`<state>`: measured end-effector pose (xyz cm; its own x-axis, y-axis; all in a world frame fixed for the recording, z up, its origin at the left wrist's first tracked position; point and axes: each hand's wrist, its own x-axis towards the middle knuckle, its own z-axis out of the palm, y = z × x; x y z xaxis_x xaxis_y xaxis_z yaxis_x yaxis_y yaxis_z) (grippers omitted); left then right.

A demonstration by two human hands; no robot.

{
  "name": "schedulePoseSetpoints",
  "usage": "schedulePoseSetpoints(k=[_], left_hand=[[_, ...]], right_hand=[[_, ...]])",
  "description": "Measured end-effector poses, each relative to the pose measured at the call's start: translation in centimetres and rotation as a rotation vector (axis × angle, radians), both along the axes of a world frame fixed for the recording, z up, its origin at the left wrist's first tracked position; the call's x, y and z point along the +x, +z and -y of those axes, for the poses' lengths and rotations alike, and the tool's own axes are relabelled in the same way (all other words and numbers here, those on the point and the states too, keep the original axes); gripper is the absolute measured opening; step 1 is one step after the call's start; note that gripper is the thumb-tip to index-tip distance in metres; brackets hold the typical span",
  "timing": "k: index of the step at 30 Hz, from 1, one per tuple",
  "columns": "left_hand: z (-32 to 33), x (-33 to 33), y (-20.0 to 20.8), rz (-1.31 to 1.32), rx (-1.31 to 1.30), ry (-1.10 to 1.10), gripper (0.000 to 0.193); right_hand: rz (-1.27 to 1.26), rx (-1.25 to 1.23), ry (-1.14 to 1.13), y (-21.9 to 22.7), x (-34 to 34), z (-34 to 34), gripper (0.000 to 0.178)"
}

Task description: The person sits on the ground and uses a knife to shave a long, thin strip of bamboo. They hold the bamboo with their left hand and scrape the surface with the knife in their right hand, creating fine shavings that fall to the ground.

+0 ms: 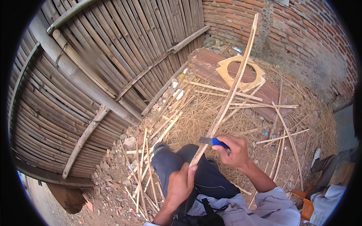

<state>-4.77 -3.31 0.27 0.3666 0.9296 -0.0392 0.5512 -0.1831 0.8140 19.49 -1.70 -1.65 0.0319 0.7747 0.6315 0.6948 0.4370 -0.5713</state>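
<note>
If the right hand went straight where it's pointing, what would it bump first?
Probably the long pale strip: the right hand points its blue-handled knife left, and the blade seems to touch it, though depth is unclear.

bamboo wall (113,41) left; brick wall (301,41) right; straw-strewn ground (188,126)

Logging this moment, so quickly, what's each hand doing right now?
Left hand: closed around the long pale strip, near its lower end.
Right hand: closed on a blue-handled knife, blade across the strip.
</note>
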Motion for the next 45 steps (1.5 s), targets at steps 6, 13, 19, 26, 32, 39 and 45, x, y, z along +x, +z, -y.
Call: schedulePoseSetpoints(k=[6,13,19,26,32,39,45], left_hand=[[0.0,-0.1,-0.3,0.020,0.007,-0.001,0.033],[2.7,-3.0,-0.8,-0.054,-0.107,-0.055,0.032],[0.0,-3.1,-2.1,0.058,-0.162,-0.098,0.043],[-1.2,-2.9,-3.5,0.385,-0.502,-0.189,0.054],[-1.3,-2.5,-3.9,0.469,-0.694,-0.219,0.054],[-1.5,-2.1,-1.9,0.362,-0.483,-0.237,0.045],[-1.8,-0.6,0.1,0.223,0.030,-0.088,0.026]], right_hand=[[0.044,-0.035,-0.003,0.3,0.0,-0.3,0.026],[-0.249,-0.102,-0.701,-1.1,14.6,-4.9,0.031],[-0.315,-0.069,-0.289,-2.3,8.5,-2.3,0.041],[-0.459,-0.163,0.009,-2.0,2.2,0.1,0.041],[-0.662,-0.224,0.088,-1.0,0.7,0.1,0.039],[-0.836,-0.211,0.103,1.1,-0.3,-1.1,0.040],[-0.781,-0.325,0.096,0.8,-0.6,-1.2,0.037]])
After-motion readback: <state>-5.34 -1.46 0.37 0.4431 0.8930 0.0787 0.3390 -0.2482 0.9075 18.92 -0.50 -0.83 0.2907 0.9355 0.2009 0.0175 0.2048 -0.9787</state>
